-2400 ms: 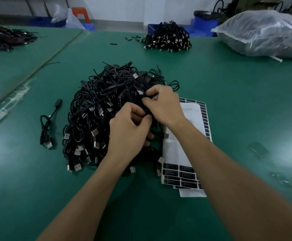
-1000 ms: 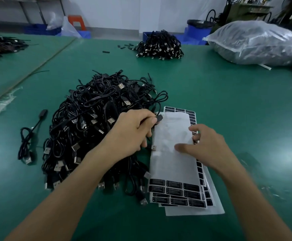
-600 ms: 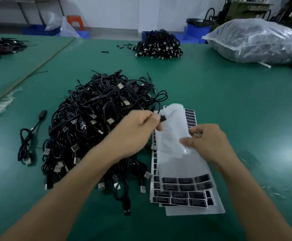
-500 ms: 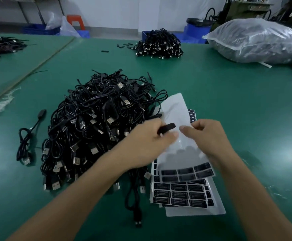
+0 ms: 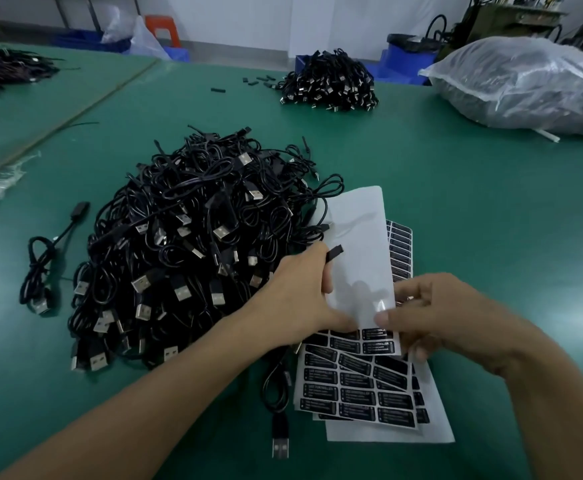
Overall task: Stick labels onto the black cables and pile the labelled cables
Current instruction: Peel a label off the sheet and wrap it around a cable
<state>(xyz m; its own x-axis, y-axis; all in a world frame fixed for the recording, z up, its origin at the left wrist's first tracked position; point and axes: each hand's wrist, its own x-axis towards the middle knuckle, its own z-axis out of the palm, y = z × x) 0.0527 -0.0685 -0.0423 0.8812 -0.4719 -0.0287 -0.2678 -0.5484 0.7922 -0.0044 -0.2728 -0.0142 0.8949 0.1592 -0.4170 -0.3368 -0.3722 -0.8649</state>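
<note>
A big heap of black USB cables lies on the green table. My left hand grips one black cable; its small black end sticks up above my fingers and its USB plug hangs down to the table. My right hand pinches the lower edge of a lifted label sheet, mostly bare white backing with a few black labels at its bottom. More label sheets with rows of black labels lie flat under both hands.
A single black cable lies left of the heap. A smaller cable pile sits far back, a clear plastic bag of parts at the far right, more cables on the left table.
My right hand left the cable, reached to the label sheets and lifted the top sheet. My left hand drew one cable out of the heap toward the sheet.
</note>
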